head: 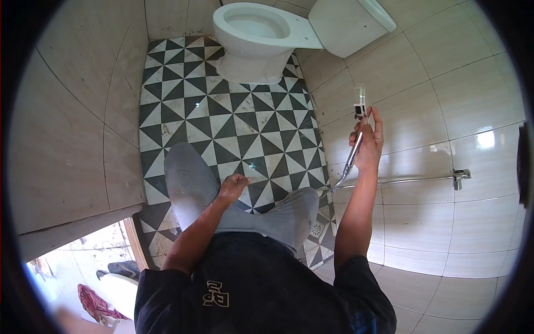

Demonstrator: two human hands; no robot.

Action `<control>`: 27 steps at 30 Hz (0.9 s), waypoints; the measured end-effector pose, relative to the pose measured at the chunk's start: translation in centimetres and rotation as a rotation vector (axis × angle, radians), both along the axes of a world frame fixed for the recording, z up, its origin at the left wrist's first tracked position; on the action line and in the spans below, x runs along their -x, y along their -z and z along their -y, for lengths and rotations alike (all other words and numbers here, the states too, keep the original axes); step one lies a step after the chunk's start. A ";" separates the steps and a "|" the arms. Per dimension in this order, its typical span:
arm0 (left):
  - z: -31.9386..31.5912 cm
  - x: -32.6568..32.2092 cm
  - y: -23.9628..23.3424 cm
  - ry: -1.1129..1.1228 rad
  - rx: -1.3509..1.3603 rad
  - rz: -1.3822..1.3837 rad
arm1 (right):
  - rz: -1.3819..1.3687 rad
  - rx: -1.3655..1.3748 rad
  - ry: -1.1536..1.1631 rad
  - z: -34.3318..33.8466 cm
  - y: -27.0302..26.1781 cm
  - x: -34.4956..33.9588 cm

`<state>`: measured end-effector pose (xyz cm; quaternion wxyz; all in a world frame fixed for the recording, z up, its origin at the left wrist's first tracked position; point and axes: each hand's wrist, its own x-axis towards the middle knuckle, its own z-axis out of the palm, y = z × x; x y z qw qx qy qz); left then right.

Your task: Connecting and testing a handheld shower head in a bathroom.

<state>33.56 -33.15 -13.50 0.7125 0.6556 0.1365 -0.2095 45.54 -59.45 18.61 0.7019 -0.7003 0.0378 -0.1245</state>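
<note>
My right hand [367, 144] is raised near the tiled wall on the right, closed around the chrome handle of a hand sprayer [354, 150]. Its metal hose [341, 182] hangs down behind my forearm. Just above my fingers is a small, partly blurred fitting with a dark square part [359, 110]; whether my fingertips hold it, I cannot tell. My left hand [235, 186] rests above my left thigh, fingers curled together; anything inside them is too small to tell. Beyond my knees lies the black and white patterned tile floor [233, 121].
A white toilet [258, 46] with its cistern [348, 25] stands ahead against the wall. A chrome wall valve [460, 177] is at right, and a floor drain [316, 229] beside my right knee. At lower left, slippers [125, 268] and a red cloth [96, 304] lie beyond the doorway.
</note>
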 end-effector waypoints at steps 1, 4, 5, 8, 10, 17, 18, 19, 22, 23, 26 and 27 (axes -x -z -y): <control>-0.1 0.0 -0.1 -0.001 0.001 0.001 | 0.024 0.021 0.003 0.1 -0.2 0.0; -0.3 0.1 -0.2 0.006 0.017 -0.009 | 0.006 -0.008 0.011 0.9 -0.3 -0.2; -0.3 0.1 -0.2 0.005 0.001 0.004 | -0.001 -0.048 0.006 1.3 -0.2 -0.3; -0.2 0.0 -0.2 0.006 -0.020 0.015 | 0.015 -0.015 -0.012 2.8 0.2 -0.7; -0.2 0.0 0.0 0.009 -0.027 0.008 | 0.025 0.055 -0.019 2.8 0.3 -0.7; 0.1 0.0 2.1 -0.004 -0.033 0.045 | 0.060 0.205 -0.054 2.6 0.8 -0.6; 0.2 -0.1 2.1 -0.010 -0.046 0.072 | 0.059 0.207 -0.051 2.6 0.9 -0.5; 0.3 0.0 2.1 -0.008 -0.045 0.072 | 0.066 0.178 -0.052 2.6 1.0 -0.5; 0.4 0.1 2.5 -0.003 -0.046 0.060 | 0.076 0.130 -0.058 2.7 1.1 -0.4; 0.5 0.1 2.7 -0.013 -0.043 0.085 | 0.079 0.111 -0.060 2.8 1.1 -0.4; 0.4 0.0 2.3 -0.006 -0.056 0.092 | 0.054 0.032 -0.062 3.1 0.8 -0.3; 0.3 0.0 1.8 0.014 -0.073 0.072 | 0.054 0.032 -0.059 3.2 0.6 -0.2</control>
